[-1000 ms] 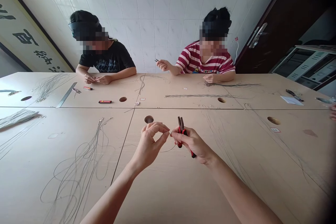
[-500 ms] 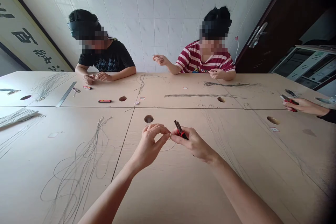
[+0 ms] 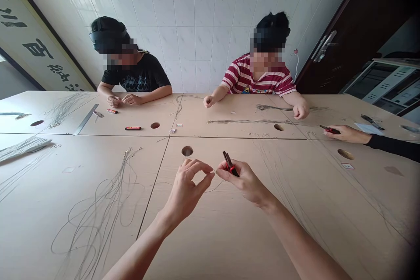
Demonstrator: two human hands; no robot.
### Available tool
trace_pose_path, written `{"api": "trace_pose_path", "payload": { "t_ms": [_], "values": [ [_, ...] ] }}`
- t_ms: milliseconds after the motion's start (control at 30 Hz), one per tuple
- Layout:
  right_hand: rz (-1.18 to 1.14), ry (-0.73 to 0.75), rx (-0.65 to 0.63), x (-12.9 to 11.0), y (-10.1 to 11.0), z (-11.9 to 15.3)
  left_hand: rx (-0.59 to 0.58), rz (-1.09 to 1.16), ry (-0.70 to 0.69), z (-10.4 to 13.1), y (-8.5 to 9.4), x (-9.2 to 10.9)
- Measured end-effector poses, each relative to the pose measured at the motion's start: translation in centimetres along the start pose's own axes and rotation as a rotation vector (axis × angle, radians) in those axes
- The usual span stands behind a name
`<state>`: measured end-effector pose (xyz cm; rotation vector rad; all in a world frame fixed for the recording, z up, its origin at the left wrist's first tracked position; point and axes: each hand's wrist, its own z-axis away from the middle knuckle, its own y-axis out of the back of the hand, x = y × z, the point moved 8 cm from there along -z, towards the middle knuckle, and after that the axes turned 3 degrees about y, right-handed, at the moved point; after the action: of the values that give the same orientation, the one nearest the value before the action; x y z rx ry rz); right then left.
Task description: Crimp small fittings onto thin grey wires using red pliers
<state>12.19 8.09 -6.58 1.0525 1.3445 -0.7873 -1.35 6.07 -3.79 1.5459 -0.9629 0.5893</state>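
Note:
Over the middle of the table (image 3: pixel 210 236), my left hand (image 3: pixel 188 186) pinches a thin cord (image 3: pixel 214 189) between thumb and forefinger. My right hand (image 3: pixel 247 183) holds a pair of red-and-black pliers (image 3: pixel 231 165), jaws pointing up and away from me. The thumb and forefinger of that hand also meet close to my left fingertips, with a very fine bit of the cord between the two hands. What sits at the cord's end is too small to make out. A loose bundle of grey cords (image 3: pixel 113 201) lies to the left of my left arm.
Two people (image 3: pixel 131 76) (image 3: pixel 259 74) sit across the table. From the right reaches another person's hand (image 3: pixel 351 134) with red-handled pliers (image 3: pixel 330 130). Round holes (image 3: pixel 187 151) pierce the tabletop. A metal ruler (image 3: pixel 86 119), lighters (image 3: pixel 133 128) and more cord bundles (image 3: pixel 24 148) lie about.
My hands have separated slightly, a small gap now showing between the fingertips. The striped-shirt person has lowered a hand to the table. The hand at right has reached further left with its pliers.

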Motion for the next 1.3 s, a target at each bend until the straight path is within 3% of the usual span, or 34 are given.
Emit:
{"api": "trace_pose_path", "payload": {
  "t_ms": [633,1100,1300],
  "values": [
    [-0.219,-0.099,-0.079,0.5,-0.7,0.2,-0.015,-0.1,-0.056,0.1,0.0,0.6],
    [-0.402,-0.178,-0.085,2.1,-1.1,0.4,-0.055,-0.157,-0.156,0.2,-0.8,1.3],
    [-0.21,-0.149,-0.038,1.9,-0.3,0.5,-0.043,-0.175,-0.14,0.0,-0.8,1.0]
  ]
}}
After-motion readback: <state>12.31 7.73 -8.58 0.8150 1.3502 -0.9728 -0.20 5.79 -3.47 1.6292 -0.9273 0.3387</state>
